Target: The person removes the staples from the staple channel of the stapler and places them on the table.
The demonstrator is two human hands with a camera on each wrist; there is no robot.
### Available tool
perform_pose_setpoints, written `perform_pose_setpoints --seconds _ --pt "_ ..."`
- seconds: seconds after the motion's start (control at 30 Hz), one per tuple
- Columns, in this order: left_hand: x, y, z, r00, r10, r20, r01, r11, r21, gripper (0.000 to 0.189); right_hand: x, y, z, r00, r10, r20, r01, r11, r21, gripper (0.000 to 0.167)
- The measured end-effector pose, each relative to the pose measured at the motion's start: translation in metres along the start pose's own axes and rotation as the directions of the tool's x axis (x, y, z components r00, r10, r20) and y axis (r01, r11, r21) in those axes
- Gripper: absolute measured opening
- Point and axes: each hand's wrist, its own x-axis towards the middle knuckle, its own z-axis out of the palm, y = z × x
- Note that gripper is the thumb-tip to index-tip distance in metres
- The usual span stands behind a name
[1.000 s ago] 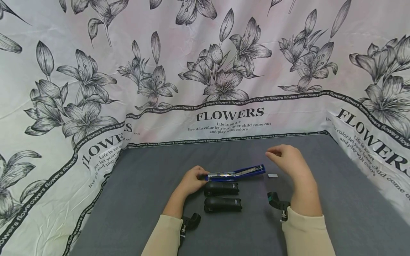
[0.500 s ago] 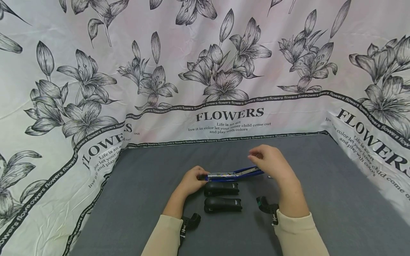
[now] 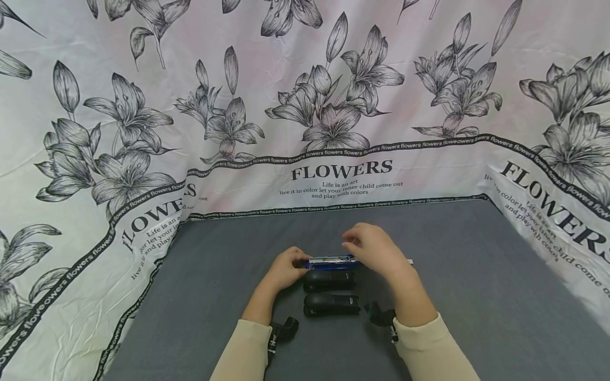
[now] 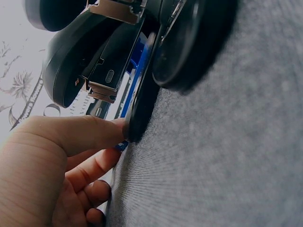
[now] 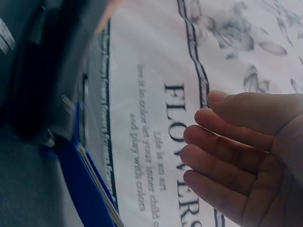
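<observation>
Blue stapler point(image 3: 332, 263), long axis L-R

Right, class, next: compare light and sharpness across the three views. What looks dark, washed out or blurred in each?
Head view: fairly even light, large lettering on the floral fabric legible; left wrist view: that fabric washed out at upper left, a black stapler dark against it; right wrist view: the black stapler at left dark and blurred, the blue stapler somewhat clearer.
</observation>
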Motion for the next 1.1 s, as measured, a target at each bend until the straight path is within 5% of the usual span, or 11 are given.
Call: perform_pose_setpoints --seconds 0.67,1.1 --pt "0.001 0.0 -0.001 1.0 0.003 0.015 -0.003 1.0 -0.022 0.028 0.012 -0.016 0.06 0.988 -0.065 0.137 0.077 0.993 -0.087 0.015" --pt "0.001 0.0 -0.001 1.0 0.015 0.004 -0.015 1.0 -0.002 0.028 0.015 -0.014 0.08 0.995 -0.066 0.071 0.081 0.97 -0.228 0.014"
